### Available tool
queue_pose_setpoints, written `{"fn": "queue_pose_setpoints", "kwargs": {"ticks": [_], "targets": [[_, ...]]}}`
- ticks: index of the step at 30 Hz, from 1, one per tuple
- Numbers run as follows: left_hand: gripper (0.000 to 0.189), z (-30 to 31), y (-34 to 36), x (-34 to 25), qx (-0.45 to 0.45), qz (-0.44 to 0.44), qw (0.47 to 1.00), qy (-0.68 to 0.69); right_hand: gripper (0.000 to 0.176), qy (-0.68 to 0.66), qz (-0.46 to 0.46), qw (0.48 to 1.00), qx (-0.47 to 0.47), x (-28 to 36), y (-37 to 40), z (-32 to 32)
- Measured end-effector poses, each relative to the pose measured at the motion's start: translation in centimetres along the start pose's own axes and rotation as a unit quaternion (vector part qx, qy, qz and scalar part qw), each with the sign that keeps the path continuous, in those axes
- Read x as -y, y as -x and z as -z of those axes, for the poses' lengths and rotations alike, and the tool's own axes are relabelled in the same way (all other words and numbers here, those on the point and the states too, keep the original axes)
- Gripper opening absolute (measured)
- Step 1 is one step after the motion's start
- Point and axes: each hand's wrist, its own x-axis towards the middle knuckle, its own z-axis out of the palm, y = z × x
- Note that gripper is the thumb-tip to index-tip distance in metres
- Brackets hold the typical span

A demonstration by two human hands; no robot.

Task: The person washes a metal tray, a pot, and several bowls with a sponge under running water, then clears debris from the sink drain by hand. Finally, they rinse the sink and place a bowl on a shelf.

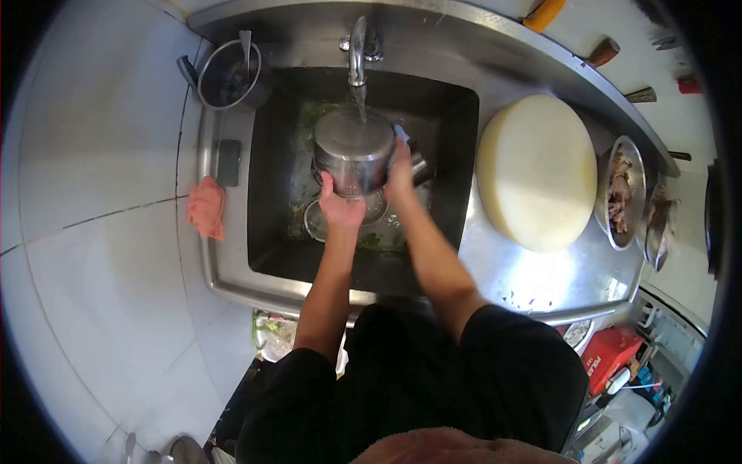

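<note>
A steel pot is held bottom-up over the sink, under water running from the faucet. My left hand is closed on its near rim, with the thumb up along the side. On the right side of the pot, my right hand presses a small light-blue sponge or cloth against the wall; its fingers are partly hidden and blurred. A dark cylindrical part, perhaps the pot's handle, sticks out beyond my right hand. Below the pot lies a round metal dish, partly covered.
Green scraps lie in the sink. On the left ledge are a metal pot with a utensil, a dark green pad and an orange cloth. Rightward stand a thick round cutting board and a bowl of meat.
</note>
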Motion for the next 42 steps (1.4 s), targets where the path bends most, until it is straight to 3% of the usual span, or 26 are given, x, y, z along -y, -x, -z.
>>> {"fn": "queue_pose_setpoints", "kwargs": {"ticks": [1, 3, 4, 6, 7, 9, 11, 12, 15, 16, 20, 21, 23, 24, 25, 26, 27, 29, 31, 33, 34, 37, 38, 39, 41, 42], "targets": [[0.045, 1.5, 1.0, -1.1, 0.029, 0.029, 0.998, -0.041, 0.045, -0.026, -0.18, 0.981, 0.067, 3.4, -0.1, 0.0], [0.046, 4.2, 1.3, -3.4, 0.095, 0.092, 0.984, -0.117, 0.044, 0.036, -0.271, 0.93, 0.246, 2.5, -5.5, 3.9], [0.038, 2.2, 3.0, -3.5, 0.086, 0.075, 0.973, -0.201, 0.044, 0.121, -0.293, 0.911, 0.262, 3.4, -5.9, 3.6], [0.029, 2.0, 3.3, -4.4, 0.103, 0.074, 0.849, -0.512, 0.044, 0.287, -0.329, 0.85, 0.294, 7.2, -4.8, 0.4], [0.025, 1.8, 3.3, -4.6, 0.108, 0.072, 0.75, -0.649, 0.046, 0.433, -0.208, 0.828, 0.287, 7.9, -2.7, -1.5], [0.016, 1.6, 3.4, -4.1, 0.122, -0.015, 0.686, -0.717, 0.049, 0.669, 0.058, 0.698, 0.249, 7.7, 3.8, -4.2], [0.018, 2.2, 2.7, -4.3, 0.119, -0.061, 0.632, -0.763, 0.05, 0.634, 0.369, 0.636, 0.24, 4.7, 9.5, -1.2], [0.015, 0.7, 4.3, -4.6, 0.11, -0.103, 0.612, -0.776, 0.049, 0.595, 0.379, 0.668, 0.238, 4.4, 11.0, 0.0], [0.013, 2.4, 6.3, -2.6, 0.058, -0.059, 0.808, -0.583, 0.048, 0.284, 0.192, 0.929, 0.137, 3.0, 8.9, 1.9], [0.02, 2.6, 7.1, -2.0, 0.024, -0.07, 0.861, -0.503, 0.049, 0.147, 0.002, 0.975, 0.163, 2.1, 5.2, 2.6], [0.031, 3.3, 6.8, -0.8, -0.065, -0.036, 0.956, -0.284, 0.051, 0.358, 0.016, 0.907, 0.221, 5.6, 6.2, -1.4], [0.032, 4.2, 5.8, -1.7, -0.049, -0.01, 0.977, -0.206, 0.048, 0.406, 0.189, 0.862, 0.236, 5.1, 8.4, -0.4], [0.034, 2.6, 7.0, -3.0, -0.015, -0.022, 0.976, -0.217, 0.047, 0.368, 0.248, 0.869, 0.217, 4.2, 10.7, 2.8], [0.032, 3.0, 7.7, -3.0, -0.016, -0.001, 0.947, -0.32, 0.046, 0.297, 0.136, 0.931, 0.162, 3.9, 10.5, 4.5], [0.031, 3.3, 8.3, -2.8, -0.018, 0.021, 0.907, -0.419, 0.046, 0.22, 0.019, 0.97, 0.104, 4.0, 10.0, 6.0], [0.029, 3.4, 8.7, -2.6, -0.018, 0.043, 0.857, -0.513, 0.046, 0.187, 0.018, 0.979, 0.084, 4.6, 8.9, 7.3], [0.027, 1.5, 9.7, -2.3, 0.07, 0.054, 0.747, -0.659, 0.047, 0.157, 0.018, 0.985, 0.064, 5.4, 7.7, 8.2], [0.023, -3.3, 12.8, -1.6, 0.227, 0.078, 0.449, -0.861, 0.044, 0.285, 0.108, 0.948, 0.095, 10.4, 9.0, 6.6], [0.014, 0.9, 12.9, 0.3, 0.302, 0.062, 0.344, -0.887, 0.038, 0.435, 0.292, 0.819, 0.236, 11.8, 9.7, 6.3], [0.011, 2.4, 14.5, 1.5, 0.403, 0.022, 0.178, -0.898, 0.038, 0.543, 0.172, 0.671, 0.474, 11.4, 10.5, 8.1], [0.008, 3.3, 15.2, 1.7, 0.413, 0.03, 0.199, -0.888, 0.038, 0.617, 0.062, 0.605, 0.5, 10.5, 11.7, 9.3], [0.008, 4.1, 16.6, 1.7, 0.501, -0.17, 0.177, -0.83, 0.046, 0.762, -0.129, 0.325, 0.545, 8.1, 15.2, 12.0], [0.007, 3.9, 17.0, 1.9, 0.506, -0.214, 0.157, -0.82, 0.049, 0.753, -0.138, 0.361, 0.532, 7.7, 15.8, 13.0], [0.013, 3.6, 17.6, 1.4, 0.479, -0.147, 0.127, -0.856, 0.052, 0.744, -0.146, 0.396, 0.518, 7.3, 16.2, 14.0], [0.032, 2.8, 19.5, 0.2, 0.414, -0.256, 0.271, -0.83, 0.054, 0.741, -0.146, 0.421, 0.502, 6.9, 17.5, 14.3], [0.053, 4.6, 19.5, -0.4, 0.375, -0.218, 0.344, -0.833, 0.058, 0.741, -0.169, 0.438, 0.481, 6.5, 17.9, 14.8]]}}
